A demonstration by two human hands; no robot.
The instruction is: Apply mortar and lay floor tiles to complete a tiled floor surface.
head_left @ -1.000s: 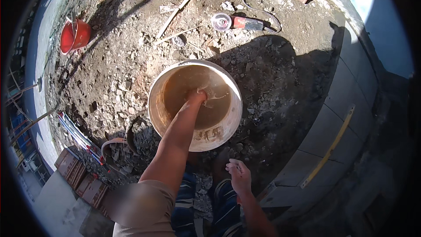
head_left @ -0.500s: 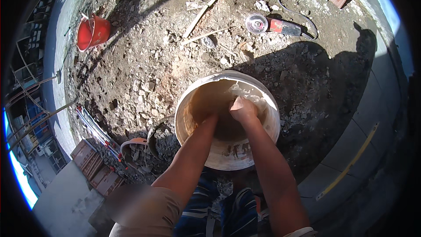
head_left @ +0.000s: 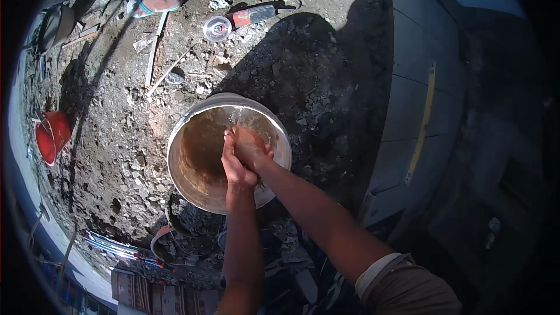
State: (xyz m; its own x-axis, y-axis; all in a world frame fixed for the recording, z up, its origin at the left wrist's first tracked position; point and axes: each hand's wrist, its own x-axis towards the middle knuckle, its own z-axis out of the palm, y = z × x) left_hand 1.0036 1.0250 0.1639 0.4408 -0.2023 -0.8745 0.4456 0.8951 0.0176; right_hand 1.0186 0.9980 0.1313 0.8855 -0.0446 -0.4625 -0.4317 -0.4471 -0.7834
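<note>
Over the mouth of a large whitish bucket (head_left: 205, 203), my two hands are pressed together. My left hand (head_left: 235, 166) wraps around my right hand (head_left: 249, 142), with some of its fingertips showing on the far side. The fingers of my right hand point down into the bucket and are mostly hidden, so whether they hold anything does not show. Inside, the bucket looks brown and murky, with pale smears along its wall and rim.
Beyond the bucket, an angle grinder (head_left: 252, 16) with a clear disc lies on rubble. Wood strips (head_left: 153, 52) lie near another person's sandalled foot (head_left: 156, 2). A red bucket (head_left: 52, 135) stands at left, and a yellow strip (head_left: 421, 125) rests on slabs at right.
My hands were apart, both reaching into the bucket. Now they are raised and joined, the left around the right. The view has swung right, and more of the other person's leg shows.
</note>
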